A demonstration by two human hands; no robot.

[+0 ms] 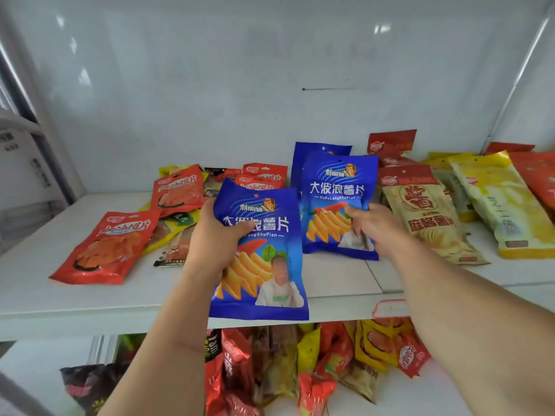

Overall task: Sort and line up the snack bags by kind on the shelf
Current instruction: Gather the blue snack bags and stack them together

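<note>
1. Step in hand: grouping the blue chip bags. The person has one in each hand.
2. Left hand (220,235) grips a blue bag (264,265) by its left edge, thumb across the front. The bag is held upright, off the shelf (45,298), its bottom hanging past the front lip.
3. Right hand (371,225) pinches the lower right of a second blue bag (339,187), which stands on the shelf at centre. A third blue bag (312,151) stands right behind it, mostly hidden.
4. Hands are apart, one bag each; the two bags nearly touch edge to edge.
5. Left of centre: red bags (105,250) lie loose and mixed with yellow and dark packs, unsorted.
6. Right: beige bag (426,217) and yellow bags (504,205) lie overlapped in rough rows, red ones at the back.
7. Lower shelf (420,394) holds a jumbled heap, not touched yet.
8. Progress, by my read: early to middle. The blue stack is forming; the left pile still needs work.
9. Next move probably: stand the left bag in front of the held one, faces aligned. The right hand should steady the stack so it doesn't tip.
10. Risk: slick film; upright bags may slide or fall forward.
</note>
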